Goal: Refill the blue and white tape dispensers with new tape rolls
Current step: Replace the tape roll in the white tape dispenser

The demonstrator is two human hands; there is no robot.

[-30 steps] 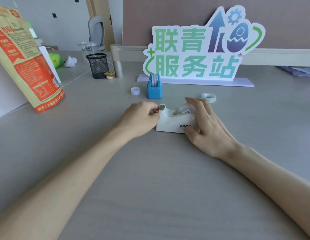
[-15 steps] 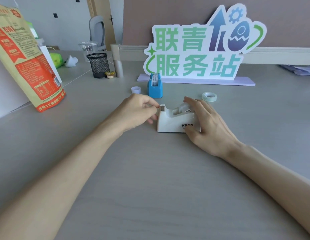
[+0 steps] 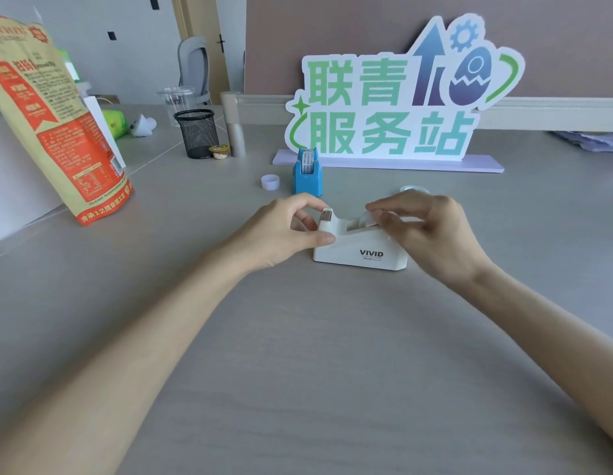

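Two hands meet the white plastic tape dispenser (image 3: pixel 359 255) at 12 o'clock: left hand (image 3: pixel 284 228) pinches its cutter end, right hand (image 3: pixel 431 231) curls round the clear tape roll (image 3: pixel 361 221) seated inside. Beyond, at 11 o'clock, the blue plastic tape dispenser (image 3: pixel 307 178) looks already loaded; little seems left.

A grey wood-grain desk (image 3: pixel 298 371) fills the lower frame under soft, even light. Behind it, at upper right, stands a brownish partition panel (image 3: pixel 366 29). At upper left are a pale wall (image 3: pixel 92 15), a wooden door frame (image 3: pixel 183 12) and a grey office chair (image 3: pixel 193 60).
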